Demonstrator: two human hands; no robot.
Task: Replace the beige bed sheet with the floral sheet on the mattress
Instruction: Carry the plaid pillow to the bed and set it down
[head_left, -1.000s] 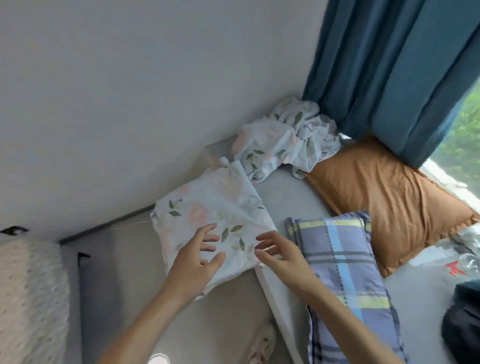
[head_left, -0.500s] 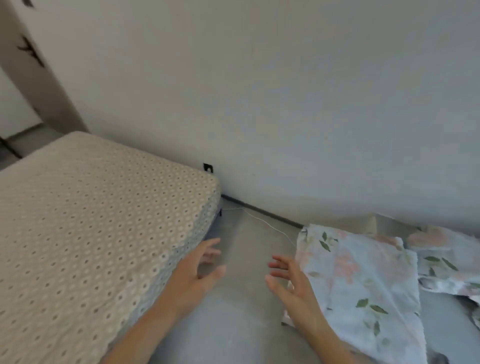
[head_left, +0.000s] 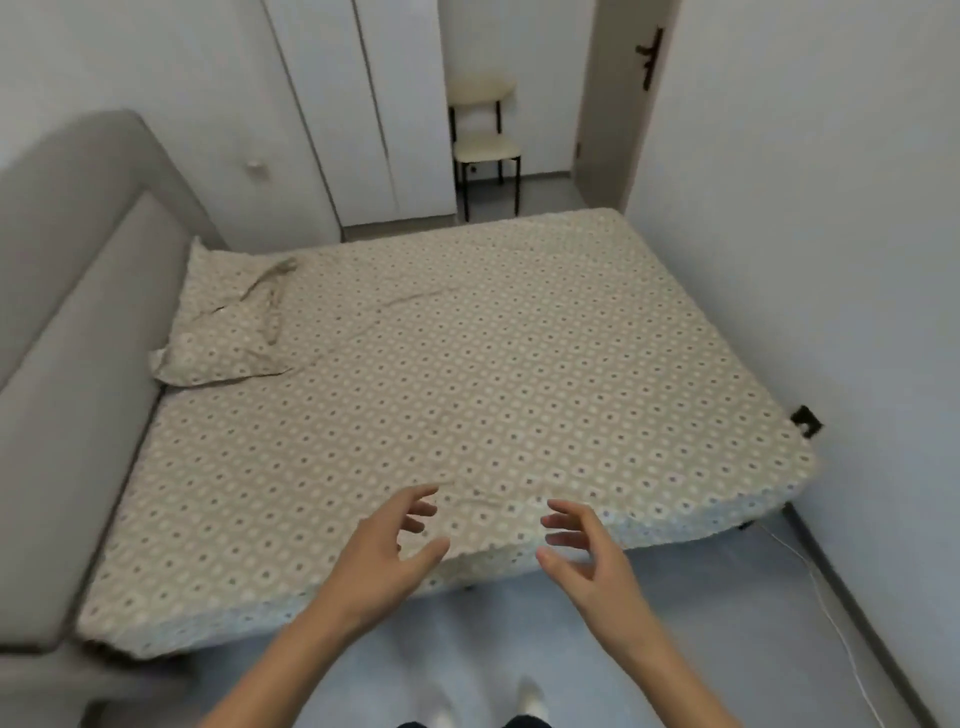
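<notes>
Beige sheet (head_left: 467, 374) covers the whole mattress; the floral sheet is not in view. Left hand (head_left: 382, 551) and right hand (head_left: 587, 553), fingers spread and empty, hover at 6 o'clock. Best practice: grip the near edge there and lift it off the corners.

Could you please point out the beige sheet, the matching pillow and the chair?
beige sheet (head_left: 519, 364), head view, open middle of its top.
pillow (head_left: 228, 332), head view, centre of its case.
chair (head_left: 485, 147), head view, seat.

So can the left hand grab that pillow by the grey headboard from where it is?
Probably not yet. The left hand hovers open over the near edge of the beige patterned sheet, while the matching beige pillow lies far across the bed; nothing blocks it.
</notes>
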